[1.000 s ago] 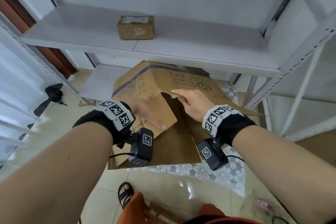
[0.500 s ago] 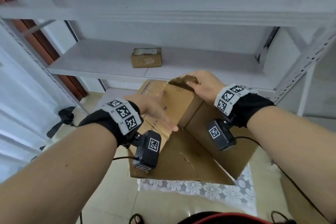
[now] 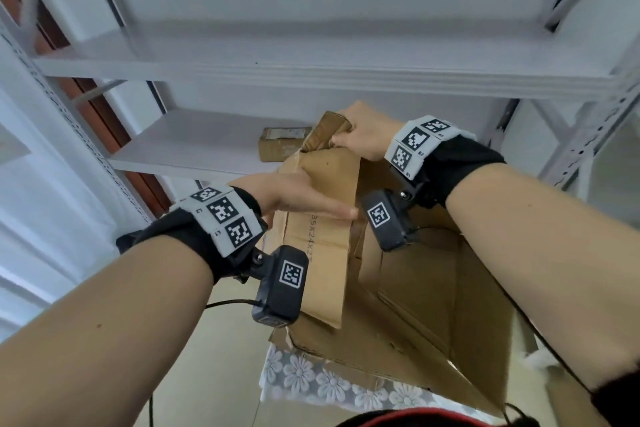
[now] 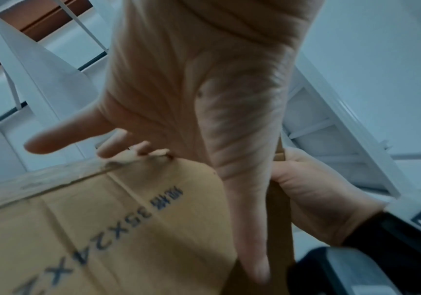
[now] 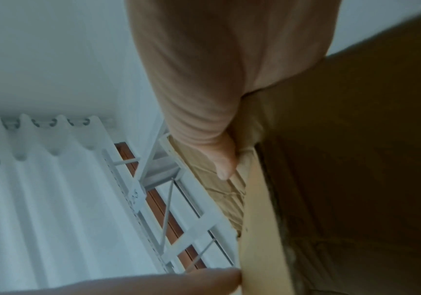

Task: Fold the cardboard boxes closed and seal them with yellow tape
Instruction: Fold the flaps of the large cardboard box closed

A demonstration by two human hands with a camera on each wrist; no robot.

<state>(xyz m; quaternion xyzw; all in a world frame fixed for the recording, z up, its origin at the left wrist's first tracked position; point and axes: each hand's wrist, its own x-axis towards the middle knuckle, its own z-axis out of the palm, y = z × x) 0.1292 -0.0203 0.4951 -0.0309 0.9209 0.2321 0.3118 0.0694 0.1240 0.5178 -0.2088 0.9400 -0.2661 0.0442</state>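
Observation:
A big brown cardboard box (image 3: pixel 415 288) hangs tilted in front of the shelves, its flaps loose and its inside showing. My right hand (image 3: pixel 360 139) grips the crumpled top corner of a flap, fingers curled over the edge; the right wrist view shows its thumb (image 5: pixel 219 159) against the cardboard (image 5: pixel 356 179). My left hand (image 3: pixel 287 191) holds the printed flap (image 4: pixel 103 229), thumb straight along its front, most fingers behind its top edge. The left wrist view also shows the right hand (image 4: pixel 313 199) on the box edge.
A small closed cardboard box (image 3: pixel 284 146) sits on the white metal rack's middle shelf (image 3: pixel 194 142), just behind the big box. Another shelf (image 3: pixel 311 73) runs above. White curtains (image 3: pixel 34 218) hang left. A lace floral cloth (image 3: pixel 329 381) lies below the box.
Both hands have lifted the big box from low under the shelf up to middle-shelf height. The right hand rose fastest and tipped the box. My view has tilted upward.

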